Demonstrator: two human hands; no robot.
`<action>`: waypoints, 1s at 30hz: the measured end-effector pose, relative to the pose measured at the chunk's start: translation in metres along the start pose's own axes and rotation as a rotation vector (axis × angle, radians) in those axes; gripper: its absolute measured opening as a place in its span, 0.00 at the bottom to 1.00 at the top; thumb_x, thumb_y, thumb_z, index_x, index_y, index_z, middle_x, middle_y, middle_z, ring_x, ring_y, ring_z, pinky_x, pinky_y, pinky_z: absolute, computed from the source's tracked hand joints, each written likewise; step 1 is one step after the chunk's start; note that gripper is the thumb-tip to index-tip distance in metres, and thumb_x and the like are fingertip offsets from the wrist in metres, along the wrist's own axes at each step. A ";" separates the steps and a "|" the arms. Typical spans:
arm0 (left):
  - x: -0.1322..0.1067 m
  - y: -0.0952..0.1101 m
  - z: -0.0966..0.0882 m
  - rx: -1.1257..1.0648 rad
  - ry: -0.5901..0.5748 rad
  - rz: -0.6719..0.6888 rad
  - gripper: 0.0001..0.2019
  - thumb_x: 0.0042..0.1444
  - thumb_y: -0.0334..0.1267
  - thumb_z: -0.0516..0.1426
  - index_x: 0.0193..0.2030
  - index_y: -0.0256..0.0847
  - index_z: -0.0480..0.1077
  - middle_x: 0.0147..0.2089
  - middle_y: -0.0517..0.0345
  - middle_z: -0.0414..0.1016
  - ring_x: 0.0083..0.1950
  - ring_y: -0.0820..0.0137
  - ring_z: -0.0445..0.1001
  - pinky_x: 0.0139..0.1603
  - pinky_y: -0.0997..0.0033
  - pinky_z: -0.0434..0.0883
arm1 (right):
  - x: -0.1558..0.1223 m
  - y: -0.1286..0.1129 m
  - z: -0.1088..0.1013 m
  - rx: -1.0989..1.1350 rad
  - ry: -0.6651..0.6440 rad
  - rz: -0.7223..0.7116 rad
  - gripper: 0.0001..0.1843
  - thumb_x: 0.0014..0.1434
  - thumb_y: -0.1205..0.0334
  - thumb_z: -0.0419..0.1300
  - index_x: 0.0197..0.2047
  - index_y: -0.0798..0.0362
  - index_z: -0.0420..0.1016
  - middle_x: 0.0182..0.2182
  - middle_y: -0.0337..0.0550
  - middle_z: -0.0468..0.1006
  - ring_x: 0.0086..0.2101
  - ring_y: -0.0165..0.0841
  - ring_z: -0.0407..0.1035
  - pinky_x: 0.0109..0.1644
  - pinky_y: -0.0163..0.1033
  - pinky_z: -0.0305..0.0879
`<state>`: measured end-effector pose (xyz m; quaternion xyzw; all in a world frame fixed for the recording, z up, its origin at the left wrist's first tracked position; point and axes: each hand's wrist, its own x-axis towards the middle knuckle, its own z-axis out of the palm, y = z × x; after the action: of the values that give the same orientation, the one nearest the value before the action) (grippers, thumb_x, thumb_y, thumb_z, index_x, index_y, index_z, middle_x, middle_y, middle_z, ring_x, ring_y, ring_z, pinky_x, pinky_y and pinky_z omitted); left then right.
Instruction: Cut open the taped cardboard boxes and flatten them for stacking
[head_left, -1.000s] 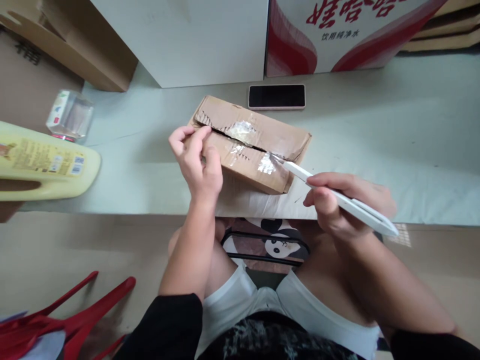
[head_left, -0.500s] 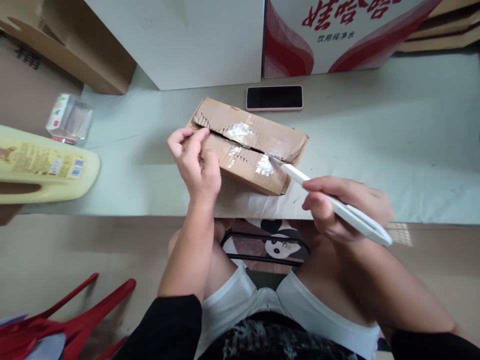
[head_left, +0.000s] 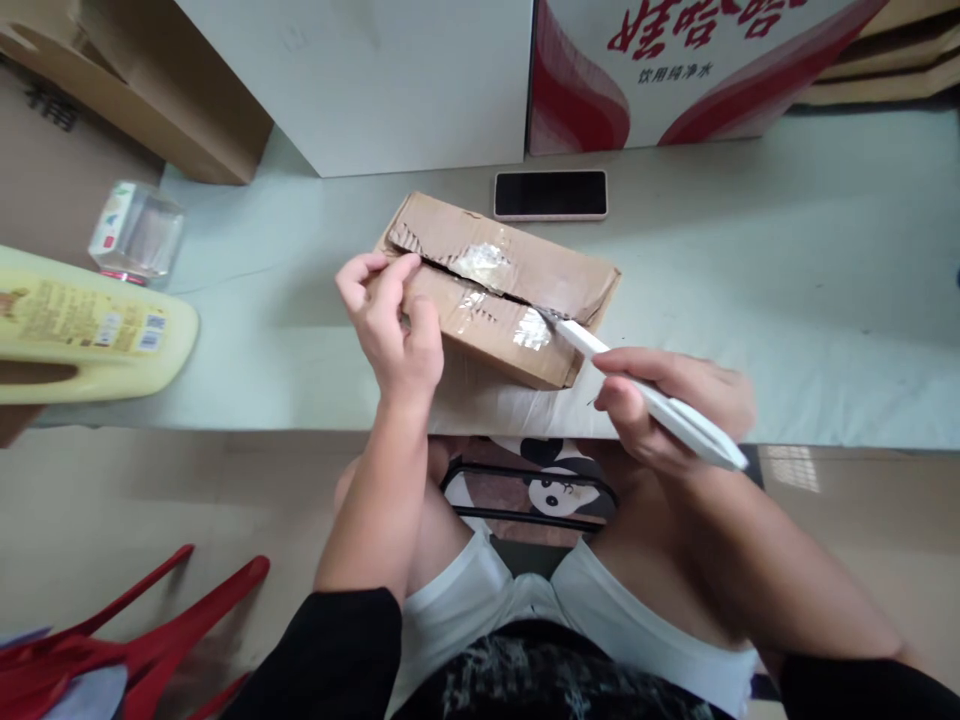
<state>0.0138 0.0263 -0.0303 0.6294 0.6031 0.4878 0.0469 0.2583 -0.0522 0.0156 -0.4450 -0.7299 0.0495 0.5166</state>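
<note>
A small brown cardboard box (head_left: 540, 265) lies at a slant on the cloth-covered table, with a ragged slit along its top and shiny strips of clear tape across it. My left hand (head_left: 396, 325) grips its left end, fingertips at the slit and thumb on the near side. In my right hand (head_left: 667, 405) is a white utility knife (head_left: 694, 425), held by the handle and pointing up and left. Its blade tip touches the slit near the right end of the box, seemingly inside it; how deep I cannot tell.
Behind the box lies a phone (head_left: 551, 195), with a white carton (head_left: 420, 90) and a red-and-white carton (head_left: 697, 110) beyond. On the left are a yellow jug (head_left: 165, 340), a clear plastic container (head_left: 146, 235) and a brown carton (head_left: 202, 120). A red chair (head_left: 165, 640) stands lower left.
My right hand has moved left and slightly up with the knife, and its blade sits closer in at the slit. The box and my left hand are practically still.
</note>
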 end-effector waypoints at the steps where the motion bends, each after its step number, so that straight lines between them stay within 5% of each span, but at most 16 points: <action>1: 0.000 0.000 0.000 0.004 -0.003 -0.002 0.17 0.58 0.33 0.52 0.52 0.41 0.75 0.57 0.48 0.63 0.63 0.60 0.69 0.67 0.59 0.69 | -0.002 0.000 -0.003 -0.014 0.034 -0.004 0.08 0.67 0.58 0.60 0.36 0.46 0.80 0.18 0.33 0.77 0.18 0.28 0.73 0.23 0.34 0.69; 5: 0.000 0.000 -0.001 0.013 -0.015 -0.005 0.17 0.59 0.33 0.52 0.52 0.42 0.75 0.57 0.48 0.63 0.64 0.60 0.68 0.68 0.58 0.68 | -0.008 0.006 -0.010 -0.058 0.181 0.060 0.15 0.67 0.52 0.60 0.31 0.46 0.80 0.17 0.34 0.76 0.16 0.27 0.69 0.18 0.35 0.63; 20: -0.001 0.000 0.000 0.007 0.017 -0.029 0.18 0.59 0.38 0.51 0.55 0.45 0.71 0.59 0.49 0.64 0.66 0.57 0.67 0.72 0.53 0.65 | -0.011 0.013 -0.009 0.058 0.106 0.128 0.10 0.65 0.54 0.61 0.34 0.47 0.80 0.16 0.33 0.73 0.15 0.27 0.67 0.18 0.34 0.63; 25: 0.005 0.000 -0.001 -0.226 0.156 -0.063 0.21 0.62 0.45 0.48 0.63 0.53 0.58 0.62 0.52 0.66 0.68 0.60 0.66 0.71 0.54 0.65 | -0.006 0.012 0.001 0.597 0.106 0.351 0.13 0.66 0.52 0.60 0.35 0.50 0.78 0.14 0.31 0.68 0.11 0.25 0.60 0.14 0.32 0.56; 30: 0.014 0.013 -0.003 -0.682 0.282 -0.178 0.14 0.58 0.43 0.52 0.50 0.45 0.63 0.37 0.58 0.72 0.47 0.66 0.76 0.60 0.59 0.70 | 0.007 0.010 0.003 1.139 -0.117 0.393 0.12 0.68 0.53 0.57 0.37 0.49 0.78 0.13 0.29 0.65 0.10 0.24 0.56 0.15 0.33 0.54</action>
<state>0.0183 0.0324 -0.0132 0.4496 0.4590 0.7363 0.2122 0.2613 -0.0400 0.0133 -0.2216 -0.5197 0.5514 0.6139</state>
